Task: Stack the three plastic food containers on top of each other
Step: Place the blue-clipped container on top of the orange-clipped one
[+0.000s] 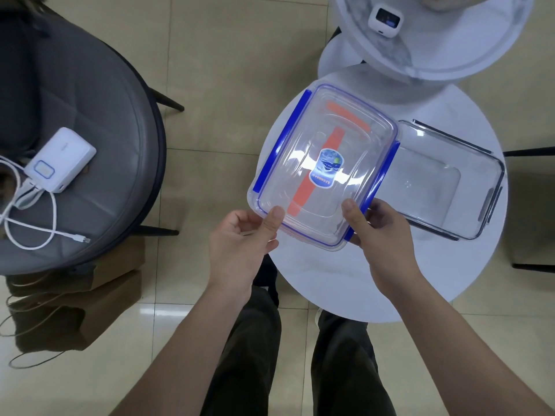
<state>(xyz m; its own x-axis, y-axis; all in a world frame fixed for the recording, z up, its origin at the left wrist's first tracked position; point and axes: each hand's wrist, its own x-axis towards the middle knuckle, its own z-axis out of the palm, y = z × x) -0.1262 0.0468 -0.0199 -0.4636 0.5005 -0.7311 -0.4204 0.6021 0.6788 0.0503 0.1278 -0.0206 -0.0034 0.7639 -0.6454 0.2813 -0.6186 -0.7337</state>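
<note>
I hold a clear plastic container with a blue-clipped lid (322, 166) above the left part of a round white table (345, 283). My left hand (243, 244) grips its near left corner, thumb on the lid. My right hand (381, 238) grips its near right corner by the blue clip. Orange strips show through the clear lid, from a container with orange clips (303, 190) directly beneath; whether the two touch I cannot tell. A clear container with dark clips (444, 181) lies on the table to the right, partly hidden by the held one.
A grey round chair (99, 139) stands at the left, carrying a white power bank (60, 160) and a white cable (36, 235). A second white round table (435, 46) with a small white device (386, 19) is at the back. My legs stand below on the tiled floor.
</note>
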